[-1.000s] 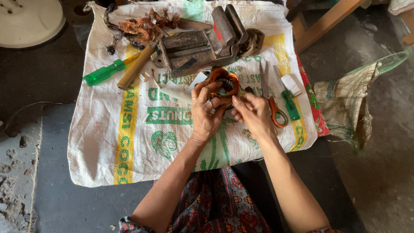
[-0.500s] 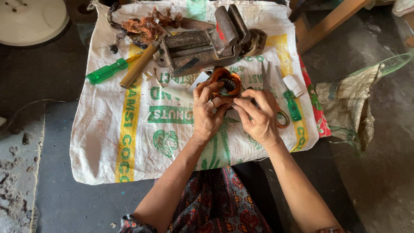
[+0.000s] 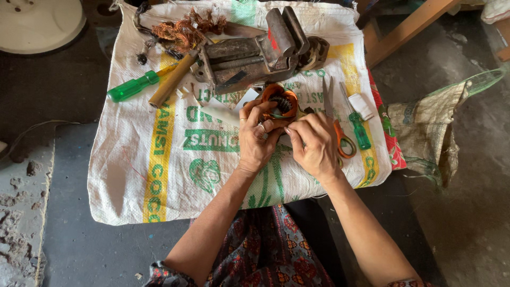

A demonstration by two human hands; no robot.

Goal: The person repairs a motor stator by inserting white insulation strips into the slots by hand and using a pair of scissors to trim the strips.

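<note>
My left hand (image 3: 257, 135) grips a round motor winding (image 3: 280, 100) with orange copper coils and a dark core, held just above the printed white sack (image 3: 175, 159). My right hand (image 3: 314, 144) is closed on the same part from the right, its fingertips pinched at the lower edge next to my left fingers. There is a ring on my left hand. The underside of the winding is hidden by my fingers.
A rusty metal bench vise (image 3: 260, 50) lies behind the winding. A green-handled screwdriver (image 3: 133, 87), a wooden handle (image 3: 172, 79) and a tangle of copper wire (image 3: 183, 29) are at the back left. Orange-handled scissors (image 3: 337, 130) and a small green screwdriver (image 3: 358, 125) lie right of my hands.
The view has shifted slightly; my hands stay on the winding, with the right fingers moved in closer to the left hand at the part's lower edge.
</note>
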